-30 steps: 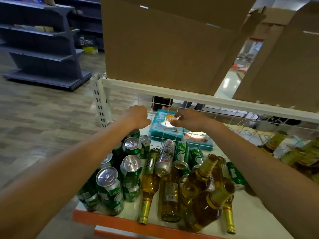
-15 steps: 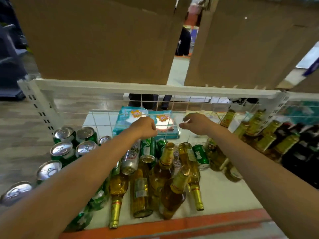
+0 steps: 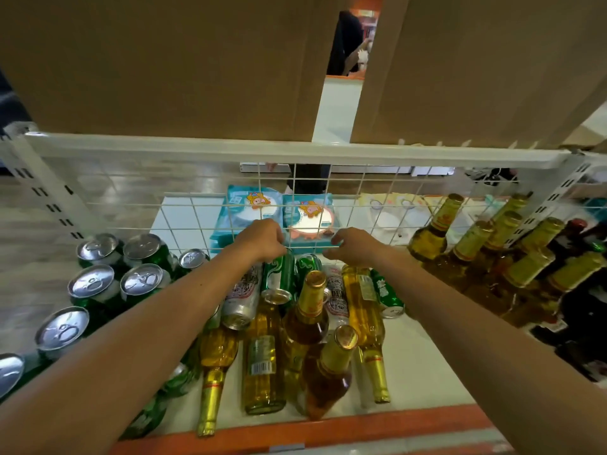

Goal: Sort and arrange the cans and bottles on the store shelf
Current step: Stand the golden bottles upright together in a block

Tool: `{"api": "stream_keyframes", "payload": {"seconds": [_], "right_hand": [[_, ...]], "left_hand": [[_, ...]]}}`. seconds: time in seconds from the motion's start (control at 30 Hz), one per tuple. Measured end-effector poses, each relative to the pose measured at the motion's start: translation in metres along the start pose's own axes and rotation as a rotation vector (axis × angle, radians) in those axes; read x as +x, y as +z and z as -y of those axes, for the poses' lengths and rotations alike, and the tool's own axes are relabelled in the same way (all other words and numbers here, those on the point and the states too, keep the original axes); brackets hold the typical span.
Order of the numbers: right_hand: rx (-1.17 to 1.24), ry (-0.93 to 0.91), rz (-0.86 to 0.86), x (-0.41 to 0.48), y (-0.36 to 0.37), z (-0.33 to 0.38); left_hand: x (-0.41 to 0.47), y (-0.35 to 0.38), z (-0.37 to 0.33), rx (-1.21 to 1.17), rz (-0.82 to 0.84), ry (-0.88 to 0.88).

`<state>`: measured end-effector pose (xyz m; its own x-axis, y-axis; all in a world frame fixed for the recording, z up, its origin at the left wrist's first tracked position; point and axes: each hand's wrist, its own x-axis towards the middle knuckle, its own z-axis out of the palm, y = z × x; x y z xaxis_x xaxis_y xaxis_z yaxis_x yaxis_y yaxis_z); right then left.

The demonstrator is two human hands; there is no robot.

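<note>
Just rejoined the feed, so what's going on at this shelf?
A person reaches both hands to the back of the shelf. The left hand grips the far end of a green can lying among toppled amber bottles; the right hand hovers beside it, holding nothing. On the left stand upright green cans, on the right upright bottles.

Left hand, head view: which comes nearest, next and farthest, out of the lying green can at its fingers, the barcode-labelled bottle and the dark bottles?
1. The green can, lying right under the left hand.
2. The barcode-labelled bottle, lying front middle.
3. The dark bottles, far right.
</note>
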<state>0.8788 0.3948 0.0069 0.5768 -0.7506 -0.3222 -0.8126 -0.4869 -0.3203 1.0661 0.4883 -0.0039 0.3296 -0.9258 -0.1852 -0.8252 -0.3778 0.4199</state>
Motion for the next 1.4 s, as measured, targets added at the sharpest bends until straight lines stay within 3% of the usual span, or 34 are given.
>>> {"api": "stream_keyframes", "payload": {"seconds": [0.13,0.43,0.67,0.9,1.17,1.4], "right_hand": [[0.061,0.056,0.045,0.019,0.028,0.003],[0.147,0.163,-0.029,0.046,0.075,0.019],[0.433,0.166,0.055,0.037,0.060,0.008],[0.416,-0.006,-0.006,0.012,0.020,0.018],[0.193,-0.231,0.044,-0.012,-0.050,0.100],[0.344,-0.466,0.116,-0.022,-0.053,0.171]], "left_hand": [[0.003,0.011,-0.007,-0.001,0.004,0.001],[-0.003,0.031,-0.001,0.039,0.005,-0.032],[-0.010,0.015,0.011,-0.029,0.007,-0.012],[-0.020,-0.017,0.015,-0.194,-0.005,0.089],[-0.043,-0.073,0.023,-0.292,0.056,0.212],[-0.074,-0.119,0.063,-0.272,-0.025,0.262]]}}
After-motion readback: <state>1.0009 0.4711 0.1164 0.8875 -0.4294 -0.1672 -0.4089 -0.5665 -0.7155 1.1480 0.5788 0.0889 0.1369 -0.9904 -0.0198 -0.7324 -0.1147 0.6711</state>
